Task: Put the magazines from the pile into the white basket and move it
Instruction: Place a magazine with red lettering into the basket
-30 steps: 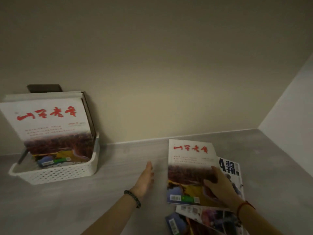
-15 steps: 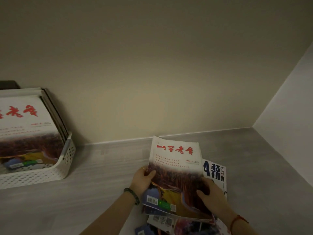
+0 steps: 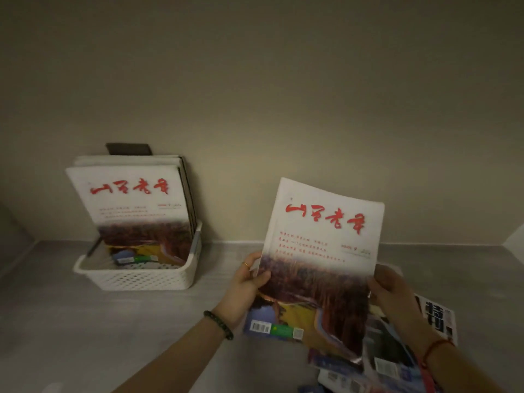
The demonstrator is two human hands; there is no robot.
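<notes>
Both hands hold up a magazine (image 3: 320, 251) with a white cover, red brush title and a dark landscape picture. My left hand (image 3: 245, 285) grips its left edge and my right hand (image 3: 392, 293) grips its right edge. It is lifted above the pile of magazines (image 3: 402, 361) at the lower right. The white basket (image 3: 141, 276) stands at the left against the wall. Several magazines (image 3: 133, 205) lean upright in it, the front one with the same cover.
The grey counter (image 3: 71, 321) runs to a beige back wall. A side wall (image 3: 514, 236) closes the corner at the far right. A dark flat object (image 3: 127, 148) sticks up behind the magazines in the basket.
My left hand reached over and took the magazine's left edge. Both hands then raised it off the pile and tilted it upright.
</notes>
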